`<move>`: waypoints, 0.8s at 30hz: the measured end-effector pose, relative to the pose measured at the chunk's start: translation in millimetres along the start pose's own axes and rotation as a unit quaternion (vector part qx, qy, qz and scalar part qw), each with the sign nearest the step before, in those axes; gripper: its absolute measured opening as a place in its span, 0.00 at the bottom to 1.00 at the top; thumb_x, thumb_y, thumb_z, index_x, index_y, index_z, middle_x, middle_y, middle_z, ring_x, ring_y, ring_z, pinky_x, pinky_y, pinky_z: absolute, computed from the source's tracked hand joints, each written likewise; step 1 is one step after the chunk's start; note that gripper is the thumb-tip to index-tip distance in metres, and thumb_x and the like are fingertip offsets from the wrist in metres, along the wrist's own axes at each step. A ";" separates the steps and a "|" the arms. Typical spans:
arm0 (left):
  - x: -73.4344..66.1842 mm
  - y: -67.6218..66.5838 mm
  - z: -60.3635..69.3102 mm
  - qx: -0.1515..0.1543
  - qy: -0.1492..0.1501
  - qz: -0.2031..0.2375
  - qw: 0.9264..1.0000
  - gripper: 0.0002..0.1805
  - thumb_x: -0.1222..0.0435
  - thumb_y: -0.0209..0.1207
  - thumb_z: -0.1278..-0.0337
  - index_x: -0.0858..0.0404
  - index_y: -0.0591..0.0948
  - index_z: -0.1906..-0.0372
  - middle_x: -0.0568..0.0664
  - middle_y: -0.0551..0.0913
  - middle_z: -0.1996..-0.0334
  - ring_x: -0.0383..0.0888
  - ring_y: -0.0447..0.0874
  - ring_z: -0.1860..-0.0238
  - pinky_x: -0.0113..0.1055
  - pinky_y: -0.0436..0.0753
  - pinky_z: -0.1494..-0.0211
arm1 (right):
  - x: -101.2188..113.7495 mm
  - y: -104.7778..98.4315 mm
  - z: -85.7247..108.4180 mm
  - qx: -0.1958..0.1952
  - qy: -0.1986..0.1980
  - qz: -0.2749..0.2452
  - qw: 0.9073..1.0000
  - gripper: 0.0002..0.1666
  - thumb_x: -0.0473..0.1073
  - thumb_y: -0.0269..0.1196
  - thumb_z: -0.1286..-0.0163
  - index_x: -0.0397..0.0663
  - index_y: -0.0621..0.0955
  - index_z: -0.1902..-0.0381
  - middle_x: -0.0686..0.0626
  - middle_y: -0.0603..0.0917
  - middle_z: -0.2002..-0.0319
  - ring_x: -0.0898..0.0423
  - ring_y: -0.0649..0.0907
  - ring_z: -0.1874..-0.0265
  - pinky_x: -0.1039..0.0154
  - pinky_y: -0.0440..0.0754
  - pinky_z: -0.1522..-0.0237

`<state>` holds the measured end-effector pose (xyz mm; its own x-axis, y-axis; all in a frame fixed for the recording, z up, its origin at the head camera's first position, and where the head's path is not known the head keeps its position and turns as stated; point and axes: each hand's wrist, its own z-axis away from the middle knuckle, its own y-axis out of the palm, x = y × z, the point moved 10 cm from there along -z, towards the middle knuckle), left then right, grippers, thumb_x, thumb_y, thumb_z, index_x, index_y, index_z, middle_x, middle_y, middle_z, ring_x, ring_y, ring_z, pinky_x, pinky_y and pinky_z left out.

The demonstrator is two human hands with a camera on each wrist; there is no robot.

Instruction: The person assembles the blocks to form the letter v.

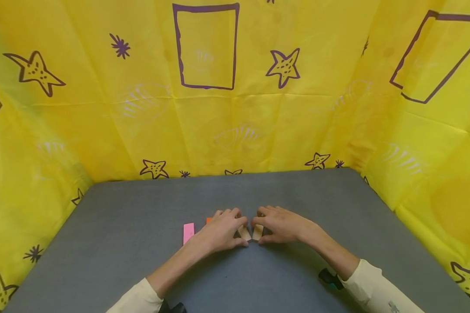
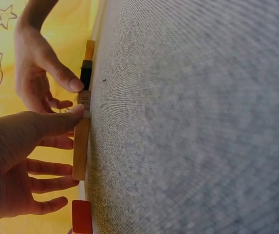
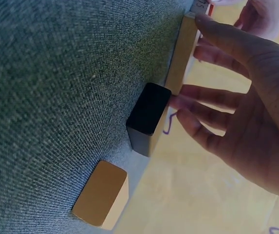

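Two plain wooden blocks lie on the grey table, angled toward each other with their near ends almost meeting. My left hand point(image 1: 223, 230) holds the left wooden block point(image 1: 244, 233) between thumb and fingers. The right wooden block point(image 1: 258, 232) is held likewise by my right hand point(image 1: 280, 224). Dark print marks a block end point(image 2: 84, 101) between the two thumbs in the left wrist view. Beyond the right wooden block, a black-ended block point(image 3: 149, 109) stands close to my right fingertips. My right hand hides it in the head view.
A pink block point(image 1: 188, 232) and a partly covered orange block point(image 1: 208, 220) lie left of my left hand. In the right wrist view a tan-orange block point(image 3: 102, 195) sits past the black-ended one. Yellow patterned cloth point(image 1: 258, 130) walls the grey table point(image 1: 141, 204).
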<state>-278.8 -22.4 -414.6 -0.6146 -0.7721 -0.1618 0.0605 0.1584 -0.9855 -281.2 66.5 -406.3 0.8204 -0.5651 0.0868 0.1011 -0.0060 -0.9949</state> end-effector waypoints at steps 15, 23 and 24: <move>-1.4 10.0 25.8 0.076 0.078 0.050 0.993 0.44 0.32 0.57 0.35 0.47 0.66 0.20 0.53 0.62 0.18 0.55 0.55 0.15 0.58 0.57 0.15 | -13.4 -19.9 6.9 -0.012 0.010 -0.022 1.000 0.24 0.57 0.66 0.26 0.55 0.82 0.37 0.45 0.81 0.38 0.46 0.83 0.43 0.44 0.83 0.40; -5.9 21.3 47.1 0.145 0.111 0.070 0.981 0.50 0.27 0.49 0.34 0.43 0.52 0.15 0.48 0.43 0.12 0.52 0.39 0.12 0.60 0.49 0.13 | -43.1 -38.0 21.2 -0.007 0.064 -0.054 0.996 0.31 0.57 0.63 0.23 0.53 0.76 0.28 0.37 0.71 0.24 0.35 0.74 0.27 0.33 0.75 0.30; -6.8 22.6 48.4 0.150 0.115 0.069 0.980 0.50 0.27 0.48 0.34 0.43 0.51 0.15 0.47 0.42 0.12 0.52 0.39 0.12 0.59 0.49 0.13 | -46.2 -39.7 23.0 -0.007 0.069 -0.058 0.996 0.32 0.57 0.63 0.23 0.53 0.75 0.27 0.37 0.70 0.23 0.35 0.73 0.26 0.32 0.74 0.30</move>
<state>-235.2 -43.4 -438.3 -0.7427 -0.5918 -0.3134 0.3633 0.0371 -0.9309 -310.2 111.9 -369.6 0.7188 -0.6675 0.1946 0.1819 -0.0895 -0.9792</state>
